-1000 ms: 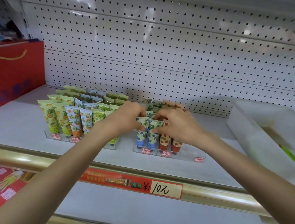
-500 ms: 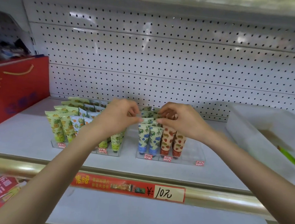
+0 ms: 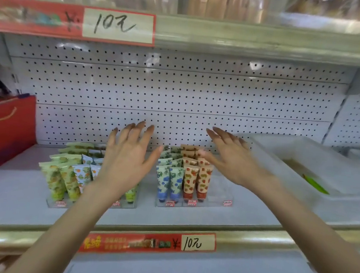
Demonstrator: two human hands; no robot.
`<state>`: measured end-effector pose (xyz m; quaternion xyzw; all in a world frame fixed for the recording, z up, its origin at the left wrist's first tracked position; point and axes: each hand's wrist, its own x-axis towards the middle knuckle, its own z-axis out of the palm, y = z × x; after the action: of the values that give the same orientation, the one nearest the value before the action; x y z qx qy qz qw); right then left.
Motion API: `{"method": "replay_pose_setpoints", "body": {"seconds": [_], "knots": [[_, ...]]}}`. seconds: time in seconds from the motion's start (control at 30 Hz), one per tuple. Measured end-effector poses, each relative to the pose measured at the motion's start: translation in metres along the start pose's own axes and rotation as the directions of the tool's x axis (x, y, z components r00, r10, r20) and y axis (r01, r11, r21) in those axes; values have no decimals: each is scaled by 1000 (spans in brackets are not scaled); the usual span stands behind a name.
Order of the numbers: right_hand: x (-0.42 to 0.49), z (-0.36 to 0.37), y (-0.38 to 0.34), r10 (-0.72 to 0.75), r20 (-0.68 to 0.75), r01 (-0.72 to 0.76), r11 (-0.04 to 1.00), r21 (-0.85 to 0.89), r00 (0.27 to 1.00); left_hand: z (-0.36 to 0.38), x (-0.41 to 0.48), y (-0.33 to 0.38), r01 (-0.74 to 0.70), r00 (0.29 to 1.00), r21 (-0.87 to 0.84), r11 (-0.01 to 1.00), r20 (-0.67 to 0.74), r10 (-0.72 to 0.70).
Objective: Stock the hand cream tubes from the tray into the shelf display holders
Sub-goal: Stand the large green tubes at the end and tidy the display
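Reading left to right: a red gift bag (image 3: pixel 3 134) stands at the shelf's (image 3: pixel 16 204) left end. The left display holder (image 3: pixel 60 203) carries green and orange fruit-print hand cream tubes (image 3: pixel 62 176). The left hand (image 3: pixel 127 160) hovers over it, fingers spread, holding nothing. The right display holder (image 3: pixel 217 199) carries blue-print tubes (image 3: pixel 169 184) and strawberry-print tubes (image 3: pixel 196 182), and its rightmost lane stands open. The right hand (image 3: pixel 231 160) is likewise spread and unladen. The tray (image 3: pixel 284 178), far right, holds one green tube (image 3: pixel 316 185). The shelf-edge price label (image 3: pixel 195 243) reads "¥: 10元".

Retail shop: pegboard shelving (image 3: pixel 178 92) w/ handwritten price tags (image 3: pixel 197 244).
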<state>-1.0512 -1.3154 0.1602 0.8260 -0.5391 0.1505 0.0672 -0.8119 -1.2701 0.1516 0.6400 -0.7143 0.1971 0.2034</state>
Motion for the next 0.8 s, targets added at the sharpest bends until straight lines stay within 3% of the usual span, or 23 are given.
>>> {"method": "replay_pose_setpoints", "body": {"seconds": [0.17, 0.33, 0.5, 0.8], "knots": [[-34, 3, 16, 91, 14, -88, 989, -118, 996, 5, -7, 20, -2, 992, 41, 999, 124, -3], [-50, 3, 40, 159, -34, -162, 976, -143, 987, 7, -7, 39, -25, 988, 73, 997, 156, 14], [-63, 1, 73, 186, -101, -199, 970, -138, 977, 11, 4, 69, -47, 988, 90, 995, 150, 33], [-78, -14, 153, 160, -65, -165, 982, -87, 985, 24, 32, 156, -29, 993, -8, 1000, 111, 30]]}}
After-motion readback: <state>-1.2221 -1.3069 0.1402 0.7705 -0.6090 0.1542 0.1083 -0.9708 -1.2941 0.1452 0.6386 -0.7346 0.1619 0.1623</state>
